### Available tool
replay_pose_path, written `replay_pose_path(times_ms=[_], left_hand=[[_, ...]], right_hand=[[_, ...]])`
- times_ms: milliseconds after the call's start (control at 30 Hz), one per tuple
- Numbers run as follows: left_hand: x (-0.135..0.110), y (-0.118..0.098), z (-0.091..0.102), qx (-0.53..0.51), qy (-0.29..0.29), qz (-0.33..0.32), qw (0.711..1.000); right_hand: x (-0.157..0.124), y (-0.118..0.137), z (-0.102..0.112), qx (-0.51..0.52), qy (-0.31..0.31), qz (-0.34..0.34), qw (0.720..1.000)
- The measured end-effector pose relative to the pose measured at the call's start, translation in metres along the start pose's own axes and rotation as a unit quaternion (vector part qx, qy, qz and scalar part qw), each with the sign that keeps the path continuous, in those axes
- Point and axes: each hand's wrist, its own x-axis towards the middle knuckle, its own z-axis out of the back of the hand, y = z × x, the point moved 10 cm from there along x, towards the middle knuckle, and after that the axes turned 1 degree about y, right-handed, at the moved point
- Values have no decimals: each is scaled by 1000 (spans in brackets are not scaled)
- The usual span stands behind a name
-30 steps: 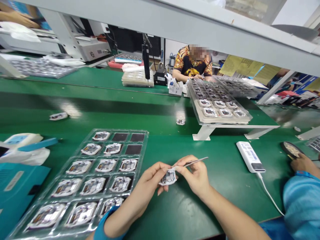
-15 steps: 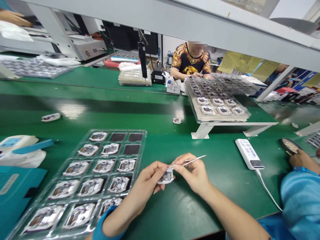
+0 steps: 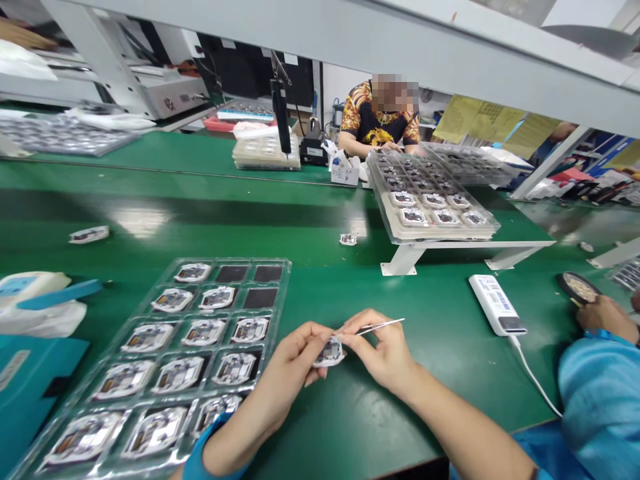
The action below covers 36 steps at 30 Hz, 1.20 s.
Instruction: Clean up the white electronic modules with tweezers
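Note:
My left hand point(image 3: 293, 360) pinches a small white-rimmed electronic module point(image 3: 329, 355) with metal and circuit parts on its face. Thin metal tweezers point(image 3: 387, 325) lie across my right hand point(image 3: 384, 350), their prongs pointing away to the right. The thumb and forefinger of that hand meet the module's upper edge, close to the left fingertips. What they pinch there is too small to make out. To the left, a clear plastic tray point(image 3: 261, 298) carries similar modules in most of its pockets, and several pockets at the far right show only dark lining.
A stack of filled trays point(image 3: 434, 235) stands on a low white-legged shelf ahead. Loose modules point(image 3: 348, 239) lie on the green bench point(image 3: 225, 227). At right are a white corded device point(image 3: 496, 307) and a co-worker's hand point(image 3: 605, 317) by a round dish point(image 3: 579, 288). Another person sits opposite.
The tweezers' prongs have tipped slightly lower, and my right fingers have shifted a little at the module's edge. The whole view has moved slightly. Both hands keep their hold.

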Motion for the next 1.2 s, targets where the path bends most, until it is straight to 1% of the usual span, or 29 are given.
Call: replay_pose_path(times_ms=[100,233,300,500,667,867,933,1000,1100,1200], left_hand=[[0,-2,-2,-2,8,-14,1000],[-3,-7,-6,-14,36,-31,999],[-5,-8,-5,-10,40,-32,999],[-4,-8,-3,-4,36,-37,999],[1,-6,-1,-39,28,-34,998],[1,-5,-3,-29,46,-30,998],[0,-6,-5,-15,61,-41,997],[2,-6,-6,2,77,-68,995],[10,-1,-7,14,97,-107,990],[21,8,-3,39,89,-113,989]], right_hand=[[0,-2,1,15,-4,-7,1000],[-1,-12,3,89,-31,-35,995],[-1,-15,4,104,-43,-40,993],[-2,-4,4,50,-38,-4,998],[-4,1,4,61,-48,22,997],[-4,-5,3,72,-57,23,996],[-3,-6,4,72,-55,26,996],[-2,-6,6,65,-61,30,996],[-1,-7,10,38,-72,32,996],[0,-6,9,6,-66,33,997]])
